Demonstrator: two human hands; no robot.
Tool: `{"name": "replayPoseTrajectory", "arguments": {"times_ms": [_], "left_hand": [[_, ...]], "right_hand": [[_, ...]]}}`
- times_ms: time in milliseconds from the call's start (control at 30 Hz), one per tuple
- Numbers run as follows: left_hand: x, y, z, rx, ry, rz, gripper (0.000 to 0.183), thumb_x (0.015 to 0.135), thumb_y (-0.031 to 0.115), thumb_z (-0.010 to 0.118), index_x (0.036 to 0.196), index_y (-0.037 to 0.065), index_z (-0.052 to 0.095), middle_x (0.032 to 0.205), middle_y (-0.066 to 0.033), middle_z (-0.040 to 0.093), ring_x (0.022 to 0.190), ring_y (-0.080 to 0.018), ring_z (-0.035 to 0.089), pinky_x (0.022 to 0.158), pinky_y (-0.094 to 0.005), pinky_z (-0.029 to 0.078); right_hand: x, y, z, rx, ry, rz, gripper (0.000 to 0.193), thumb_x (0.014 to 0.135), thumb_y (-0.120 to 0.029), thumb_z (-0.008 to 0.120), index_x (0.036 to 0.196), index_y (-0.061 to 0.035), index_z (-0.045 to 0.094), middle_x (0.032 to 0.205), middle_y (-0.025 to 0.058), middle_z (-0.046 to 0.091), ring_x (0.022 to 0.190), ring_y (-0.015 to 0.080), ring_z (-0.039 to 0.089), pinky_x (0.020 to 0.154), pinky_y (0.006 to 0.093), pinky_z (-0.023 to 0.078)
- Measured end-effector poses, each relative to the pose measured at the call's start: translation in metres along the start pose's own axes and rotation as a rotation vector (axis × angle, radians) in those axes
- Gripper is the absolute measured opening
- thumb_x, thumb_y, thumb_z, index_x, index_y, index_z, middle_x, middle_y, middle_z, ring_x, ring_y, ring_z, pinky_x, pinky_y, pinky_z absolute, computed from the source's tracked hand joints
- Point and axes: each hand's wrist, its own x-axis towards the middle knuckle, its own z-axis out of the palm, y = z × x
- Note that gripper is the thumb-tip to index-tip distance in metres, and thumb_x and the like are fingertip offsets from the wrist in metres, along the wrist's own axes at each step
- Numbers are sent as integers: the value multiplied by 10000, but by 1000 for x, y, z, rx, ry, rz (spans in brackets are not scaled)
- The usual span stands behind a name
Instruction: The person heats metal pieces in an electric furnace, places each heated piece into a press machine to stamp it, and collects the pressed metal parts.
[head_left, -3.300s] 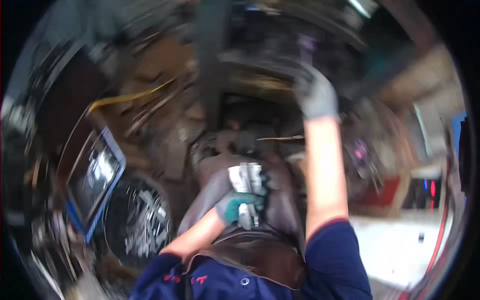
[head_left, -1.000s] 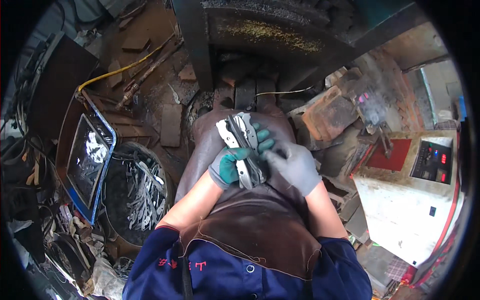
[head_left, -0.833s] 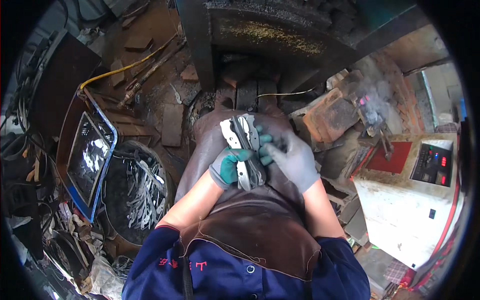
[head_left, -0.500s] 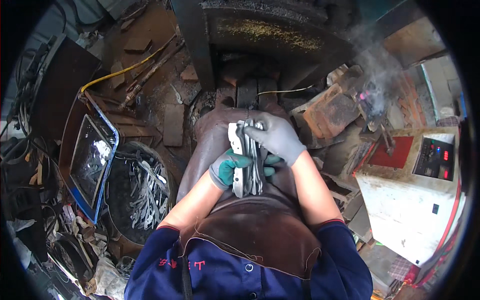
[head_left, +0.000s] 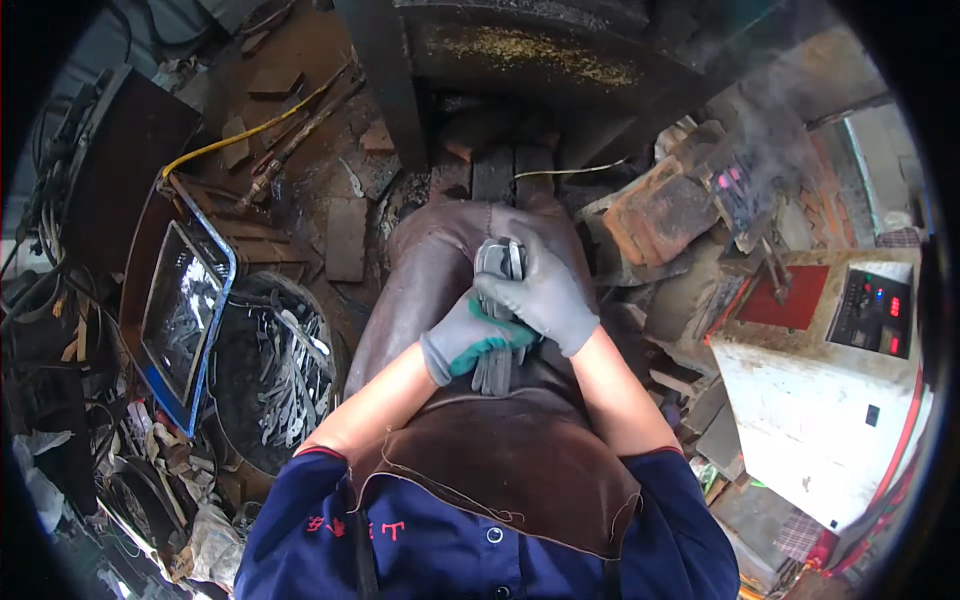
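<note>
A: What's around you, largest first?
B: One white cabinet (head_left: 815, 430) at your right, one brown apron (head_left: 470, 430) on you, one round bin (head_left: 232, 425) of metal strips (head_left: 290, 400), too many to count, at your left.
A: In your grip?
B: Your gloved left hand (head_left: 465, 335) and right hand (head_left: 550, 300) clasp one metal stack (head_left: 493, 375) over the apron.
A: Writing?
B: Red characters on your shirt (head_left: 440, 560), red digits on the cabinet's panel (head_left: 870, 308).

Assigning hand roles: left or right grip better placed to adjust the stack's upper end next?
Probably the right: the right grip is at the upper part of the stack of flat metal pieces, thumb across it, while the left grip wraps it lower down.
</note>
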Motion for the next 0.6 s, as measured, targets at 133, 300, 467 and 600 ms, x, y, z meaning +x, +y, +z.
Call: {"name": "replayPoseTrajectory", "arguments": {"times_ms": [133, 300, 467, 600], "left_hand": [[-14, 20, 9, -647, -266, -277, 488, 831, 94, 627, 1271, -15, 448, 1130, -158, 600, 1017, -298, 616, 893, -412, 505], [-9, -7, 5, -463, -128, -215, 400, 849, 101, 612, 1220, -2, 503, 1108, -147, 612, 1008, -271, 620, 881, -391, 518], [-6, -9, 7, -555, 78, -175, 279, 860, 49, 581, 1137, 34, 557, 983, -80, 644, 860, -208, 653, 759, -332, 556], [0, -6, 0, -531, 87, -118, 268, 856, 21, 572, 1122, 52, 567, 994, -63, 632, 888, -197, 637, 783, -321, 537]], "right_hand": [[-6, 15, -24, 814, -350, 59, 533, 802, -124, 617, 1289, 20, 457, 1105, 69, 602, 991, 145, 584, 892, 292, 451], [-10, 23, -22, 801, -315, 13, 641, 809, -126, 599, 1378, 28, 350, 1210, 97, 566, 1101, 172, 539, 963, 281, 399], [-50, 20, -33, 40, -5, -105, 348, 821, -301, 655, 926, 28, 618, 890, 262, 612, 831, 328, 628, 736, 370, 471], [-87, 21, -29, -23, -171, 66, 346, 821, -352, 639, 808, -6, 640, 713, 246, 569, 649, 354, 602, 606, 403, 456]]}}
